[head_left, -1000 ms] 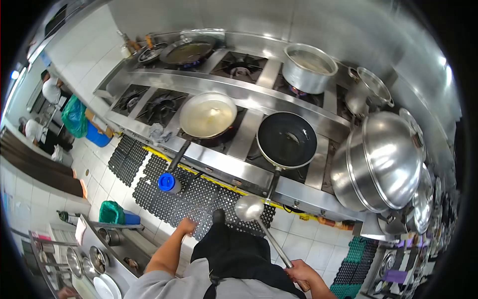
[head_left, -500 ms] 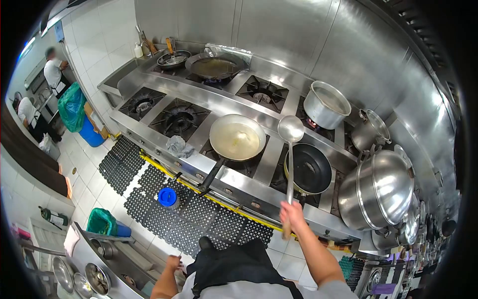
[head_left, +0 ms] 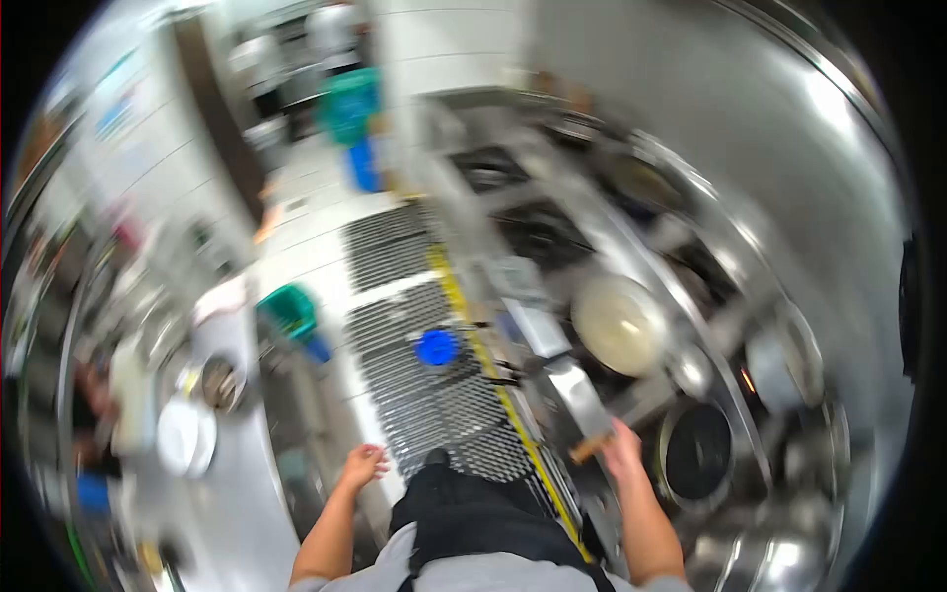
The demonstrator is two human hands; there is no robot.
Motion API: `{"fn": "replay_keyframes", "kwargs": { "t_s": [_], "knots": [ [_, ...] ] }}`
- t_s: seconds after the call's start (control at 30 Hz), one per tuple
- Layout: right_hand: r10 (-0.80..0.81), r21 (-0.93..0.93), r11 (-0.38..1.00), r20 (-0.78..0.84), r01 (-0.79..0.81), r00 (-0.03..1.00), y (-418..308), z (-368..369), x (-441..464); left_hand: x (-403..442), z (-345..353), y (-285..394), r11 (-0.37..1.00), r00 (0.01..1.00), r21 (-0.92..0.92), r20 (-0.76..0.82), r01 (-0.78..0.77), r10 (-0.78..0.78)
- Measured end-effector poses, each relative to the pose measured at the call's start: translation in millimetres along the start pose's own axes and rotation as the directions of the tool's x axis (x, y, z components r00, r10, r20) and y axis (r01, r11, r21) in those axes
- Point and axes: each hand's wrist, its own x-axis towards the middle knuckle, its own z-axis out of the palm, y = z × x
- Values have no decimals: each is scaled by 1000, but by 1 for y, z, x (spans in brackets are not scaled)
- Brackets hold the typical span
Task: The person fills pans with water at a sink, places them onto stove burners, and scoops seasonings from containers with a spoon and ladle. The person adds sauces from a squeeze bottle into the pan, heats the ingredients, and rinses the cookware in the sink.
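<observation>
My right hand (head_left: 623, 452) is closed round the handle of a long metal ladle (head_left: 691, 370), near its wooden end. The ladle's bowl, blurred, is over the stove between two pans. Beyond my hand is a light pan (head_left: 619, 326) of pale, cloudy liquid; to its right sits a black pan (head_left: 696, 451). My left hand (head_left: 365, 465) hangs over the floor at the left, holding nothing, its fingers loosely bent and a little apart.
A metal pot (head_left: 784, 365) stands on the rear burners. Below are a blue-lidded container (head_left: 436, 347) and black floor mats (head_left: 424, 395). At left is a steel counter (head_left: 237, 493) with white plates (head_left: 186, 437). Two people (head_left: 335, 35) are in the far room.
The view has swung left toward the aisle and counter. My right hand has brought the ladle from low by my body up over the stove. My left hand remains empty.
</observation>
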Motion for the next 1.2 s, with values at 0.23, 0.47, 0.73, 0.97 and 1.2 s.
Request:
{"fn": "replay_keyframes", "kwargs": {
  "t_s": [0.23,0.47,0.73,0.97,1.2],
  "knots": [
    [143,-536,838,393,100,908,-51,75,-116,-153,9,40,951,907,59,-287,-305,308],
    [468,-717,620,665,320,582,-38,119,-143,-384,-66,132,790,251,578,-750,-203,613],
    [456,-646,627,757,435,468,-32,142,-167,-552,-201,152,549,-337,449,-469,705,816],
    [465,-628,654,773,422,431,0,143,-191,-566,-240,111,564,-363,243,-557,789,747],
    [367,-566,773,767,285,527,24,150,-232,-434,-109,135,319,293,921,-249,-223,923]
  ]
}}
